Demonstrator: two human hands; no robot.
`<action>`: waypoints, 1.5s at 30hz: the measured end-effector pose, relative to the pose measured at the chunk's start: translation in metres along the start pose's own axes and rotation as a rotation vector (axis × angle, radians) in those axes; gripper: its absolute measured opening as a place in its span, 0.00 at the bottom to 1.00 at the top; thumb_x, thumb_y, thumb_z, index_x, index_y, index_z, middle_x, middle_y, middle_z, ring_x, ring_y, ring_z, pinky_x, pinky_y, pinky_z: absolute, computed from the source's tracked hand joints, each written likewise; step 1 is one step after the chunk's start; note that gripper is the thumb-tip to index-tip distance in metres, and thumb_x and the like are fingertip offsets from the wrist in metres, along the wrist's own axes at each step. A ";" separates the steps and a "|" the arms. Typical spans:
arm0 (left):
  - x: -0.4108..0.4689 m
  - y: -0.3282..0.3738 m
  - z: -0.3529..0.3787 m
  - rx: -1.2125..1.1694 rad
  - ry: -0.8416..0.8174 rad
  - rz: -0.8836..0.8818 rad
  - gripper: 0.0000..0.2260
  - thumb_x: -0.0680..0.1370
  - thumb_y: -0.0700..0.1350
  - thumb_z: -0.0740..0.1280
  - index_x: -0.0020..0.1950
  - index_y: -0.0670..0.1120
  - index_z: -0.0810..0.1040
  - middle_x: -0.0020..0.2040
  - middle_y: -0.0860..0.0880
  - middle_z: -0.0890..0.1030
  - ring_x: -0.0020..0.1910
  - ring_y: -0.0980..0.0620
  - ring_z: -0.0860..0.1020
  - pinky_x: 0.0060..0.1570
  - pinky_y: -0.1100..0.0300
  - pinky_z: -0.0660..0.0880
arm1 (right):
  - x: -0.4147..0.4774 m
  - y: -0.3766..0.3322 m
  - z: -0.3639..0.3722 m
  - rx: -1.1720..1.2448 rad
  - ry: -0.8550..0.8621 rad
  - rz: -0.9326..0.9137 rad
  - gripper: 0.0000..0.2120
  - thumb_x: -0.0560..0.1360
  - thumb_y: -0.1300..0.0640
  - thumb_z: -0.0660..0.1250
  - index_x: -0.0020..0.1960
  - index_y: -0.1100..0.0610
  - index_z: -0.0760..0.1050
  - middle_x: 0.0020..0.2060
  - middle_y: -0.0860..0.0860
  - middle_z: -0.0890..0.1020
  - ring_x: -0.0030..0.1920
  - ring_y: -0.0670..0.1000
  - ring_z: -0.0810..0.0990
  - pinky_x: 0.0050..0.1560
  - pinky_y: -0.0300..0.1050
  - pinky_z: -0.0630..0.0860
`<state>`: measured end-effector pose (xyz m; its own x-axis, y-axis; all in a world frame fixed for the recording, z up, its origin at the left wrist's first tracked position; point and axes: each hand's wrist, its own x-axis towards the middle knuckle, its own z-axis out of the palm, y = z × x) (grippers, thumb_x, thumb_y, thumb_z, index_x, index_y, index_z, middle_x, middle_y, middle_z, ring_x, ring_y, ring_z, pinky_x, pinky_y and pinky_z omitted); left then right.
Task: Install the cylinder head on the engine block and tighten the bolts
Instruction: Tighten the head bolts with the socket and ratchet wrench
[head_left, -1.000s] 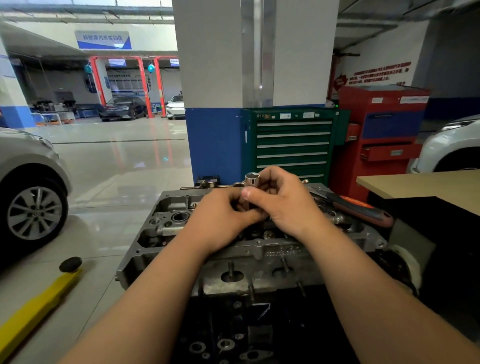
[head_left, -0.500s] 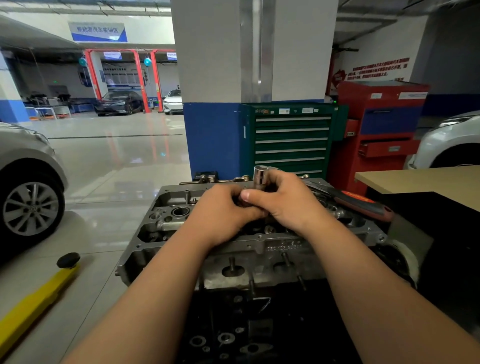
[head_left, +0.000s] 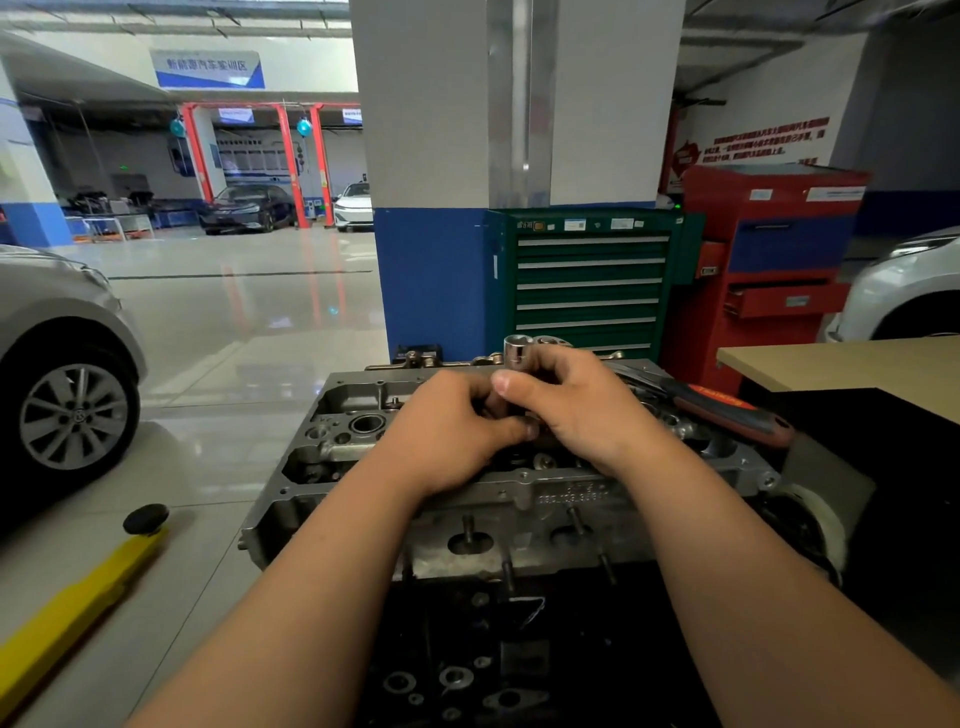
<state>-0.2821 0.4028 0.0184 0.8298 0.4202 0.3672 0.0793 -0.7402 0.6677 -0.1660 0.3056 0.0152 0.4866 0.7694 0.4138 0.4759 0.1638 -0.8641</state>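
The right hand is gripping a chrome socket, thumb and curled fingers wrapping its lower part while its open end is standing upright above the knuckles. The left hand is pressing in just beside it with fingers curled and the thumb tip touching the right hand; whether it is holding anything there I cannot tell, since the spot is hidden. Both hands are hovering over the middle of the cylinder head, which is sitting directly beneath them on the dark engine block. A ratchet with a red and black handle is lying on the head just to the right of the right hand. Beyond the hands a green tool cabinet is standing, and a table is showing further right.
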 end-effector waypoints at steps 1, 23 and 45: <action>0.000 -0.001 -0.001 -0.019 -0.015 0.001 0.08 0.71 0.47 0.74 0.43 0.44 0.81 0.39 0.47 0.82 0.39 0.50 0.79 0.48 0.50 0.76 | 0.000 0.000 0.000 0.027 -0.021 0.001 0.02 0.75 0.57 0.68 0.45 0.51 0.80 0.41 0.48 0.85 0.44 0.46 0.83 0.44 0.41 0.79; -0.001 -0.003 0.000 -0.145 0.024 0.026 0.08 0.70 0.48 0.75 0.43 0.46 0.81 0.38 0.47 0.82 0.33 0.59 0.76 0.35 0.70 0.72 | 0.001 0.003 -0.002 0.049 0.055 -0.038 0.05 0.72 0.57 0.73 0.41 0.54 0.78 0.33 0.45 0.84 0.35 0.41 0.82 0.35 0.35 0.75; -0.003 -0.005 -0.003 -0.124 -0.043 0.076 0.06 0.76 0.45 0.70 0.45 0.42 0.81 0.43 0.41 0.81 0.40 0.49 0.78 0.48 0.54 0.75 | -0.004 -0.005 -0.002 0.063 0.001 -0.035 0.06 0.76 0.61 0.68 0.44 0.52 0.82 0.44 0.53 0.85 0.47 0.49 0.83 0.54 0.46 0.79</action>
<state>-0.2865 0.4069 0.0160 0.8537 0.3406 0.3938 -0.0513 -0.6976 0.7146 -0.1690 0.3007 0.0182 0.4706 0.7621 0.4446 0.4458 0.2295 -0.8652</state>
